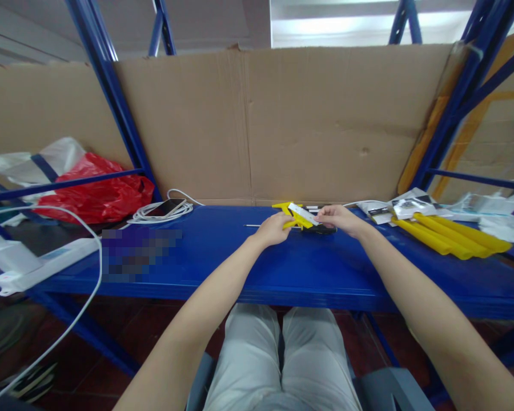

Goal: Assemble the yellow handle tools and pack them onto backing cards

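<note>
A small white flat piece [303, 214] is pinched between the left hand [274, 229] and the right hand [337, 219], both curled with fingertips closed on its ends; the exact grip is hard to make out at this distance. Beneath it, a yellow plastic part [288, 209] is partly covered by the left hand, and a dark object [324, 229] is half hidden under the right. A thin metal rod [252, 226] is seen lying just left of the left hand. All of this is set at the middle of a smooth blue metal shelf [248, 268]. Farther right, long yellow strips [452, 240] are laid beside crinkled clear packets [405, 206]. To the left, a phone [168, 207] rests on coiled white cable [154, 215], near a glossy red plastic bag [96, 194]. Corrugated cardboard [282, 120] lines the back.
</note>
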Demonstrator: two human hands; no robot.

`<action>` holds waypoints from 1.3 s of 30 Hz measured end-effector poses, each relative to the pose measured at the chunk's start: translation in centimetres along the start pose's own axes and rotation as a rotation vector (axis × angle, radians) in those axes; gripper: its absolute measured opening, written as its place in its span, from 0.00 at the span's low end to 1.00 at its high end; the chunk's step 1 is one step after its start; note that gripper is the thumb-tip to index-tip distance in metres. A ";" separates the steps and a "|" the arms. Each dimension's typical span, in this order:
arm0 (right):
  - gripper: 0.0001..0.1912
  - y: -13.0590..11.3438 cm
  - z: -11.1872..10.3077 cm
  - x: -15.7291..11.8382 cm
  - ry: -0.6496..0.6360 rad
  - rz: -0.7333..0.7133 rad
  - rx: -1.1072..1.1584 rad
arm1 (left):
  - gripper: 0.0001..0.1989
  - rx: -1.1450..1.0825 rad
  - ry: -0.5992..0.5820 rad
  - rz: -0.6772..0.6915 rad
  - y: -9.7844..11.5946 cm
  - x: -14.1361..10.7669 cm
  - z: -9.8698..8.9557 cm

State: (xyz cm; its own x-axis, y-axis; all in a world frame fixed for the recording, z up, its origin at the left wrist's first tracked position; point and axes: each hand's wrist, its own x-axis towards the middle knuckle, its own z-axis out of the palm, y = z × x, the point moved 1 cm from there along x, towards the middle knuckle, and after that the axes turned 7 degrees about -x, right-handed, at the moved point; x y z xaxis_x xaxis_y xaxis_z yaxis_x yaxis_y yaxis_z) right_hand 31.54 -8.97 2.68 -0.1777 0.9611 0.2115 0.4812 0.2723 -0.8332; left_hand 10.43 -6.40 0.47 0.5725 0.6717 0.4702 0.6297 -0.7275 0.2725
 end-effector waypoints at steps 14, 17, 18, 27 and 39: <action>0.25 0.3 0.3 0.2 -0.084 0.026 -0.004 | 0.12 -0.066 0.044 0.015 0.0 -0.1 -0.1; 0.25 0.4 0.3 0.3 -0.079 0.022 -0.031 | 0.15 -0.113 0.050 0.043 -0.1 -0.1 0.0; 0.24 0.4 0.3 0.3 -0.079 0.019 -0.040 | 0.17 -0.128 0.051 0.051 -0.1 -0.1 0.0; 0.15 0.6 0.4 0.4 -0.093 0.007 -0.055 | 0.25 -0.142 0.046 0.089 -1.1 0.2 0.6; 0.11 0.7 0.9 0.4 -0.122 0.057 -0.026 | 0.20 -0.084 0.015 0.112 -0.8 0.2 0.6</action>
State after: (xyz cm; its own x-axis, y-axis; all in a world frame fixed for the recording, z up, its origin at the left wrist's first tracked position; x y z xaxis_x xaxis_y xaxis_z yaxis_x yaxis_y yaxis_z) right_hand 30.98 -8.42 1.73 -0.2518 0.9626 0.0995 0.5156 0.2204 -0.8280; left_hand 10.35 -5.55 -0.16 0.6283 0.5841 0.5139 0.5159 -0.8072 0.2867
